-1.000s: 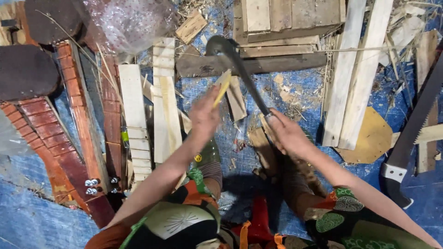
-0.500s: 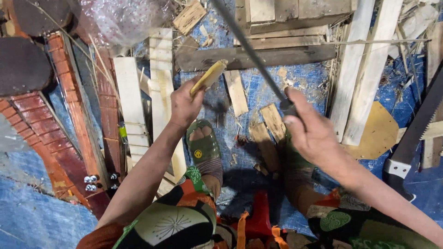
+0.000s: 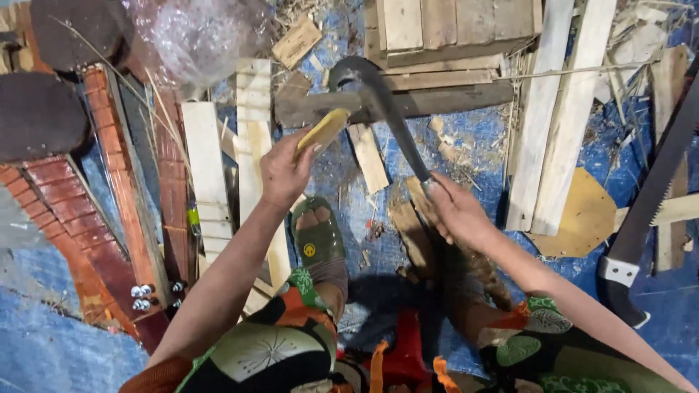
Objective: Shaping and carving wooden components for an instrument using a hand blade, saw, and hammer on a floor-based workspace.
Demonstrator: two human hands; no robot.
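Your left hand (image 3: 285, 171) has its grip closed on a short yellowish stick of wood (image 3: 322, 132), which juts up and away from your fingers at a slant. Your right hand (image 3: 455, 212) has its grip closed round the handle of a long dark blade with a hooked tip (image 3: 382, 109); the blade runs up and to the left from that grip, and its curved end sits just above and beside the far end of the stick. Whether steel and wood touch there, you cannot tell from this view.

Below your left grip, your foot in a green sandal (image 3: 318, 244) rests on a blue tarp (image 3: 466, 138) covering the ground. Between your two grips a small pale offcut (image 3: 368, 156) lies flat on the tarp. Beyond the blade tip a dark, thick plank (image 3: 451, 98) lies crosswise, with a stack of pale boards (image 3: 429, 25) behind it. Left of your left grip, pale slats (image 3: 206, 164) lie side by side, and further left is reddish carved wood (image 3: 69, 211). Right of your right grip two long pale planks (image 3: 557, 116) lie together, then a flat tan board piece (image 3: 582, 215), and well off to the right a handsaw (image 3: 648, 211) lies slanted. A clear plastic bag (image 3: 196, 40) is bunched above your left grip
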